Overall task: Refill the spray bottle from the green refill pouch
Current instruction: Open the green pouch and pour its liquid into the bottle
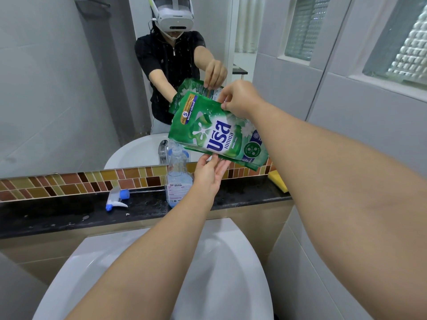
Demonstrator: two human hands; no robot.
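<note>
The green refill pouch (219, 132) is up in the air, tilted, w/ its low corner just above the open neck of the spray bottle (177, 179). Right hand (238, 98) pinches the pouch's top edge betw. thumb and fingers, closed on it. Left hand (211, 174) is under the bottom edge, palm up, fingers loose, supporting rather than clamping; it's touching the pouch but not wrapped round it.

Bottle stands upright on the dark ledge (69, 211), directly below the left-hand support point, part-filled w/ pale blue liquid, cap off. Its trigger head (116, 198) lies on the ledge, well off to the left of both grips. Yellow sponge (278, 180) sits below the right-hand pinch, at the ledge's far end. White basin (231, 262) is beneath both forearms.

Can't tell if the pouch is torn open yet.

Risks, imo:
- nobody's holding the bottle; a nudge from the left wrist or pouch corner could tip it.
- narrow neck, floppy pouch: a squeeze from the right pinch could gush past the opening onto the ledge.
- loose left hand means the pouch base could slide, swinging the spout off target.
</note>
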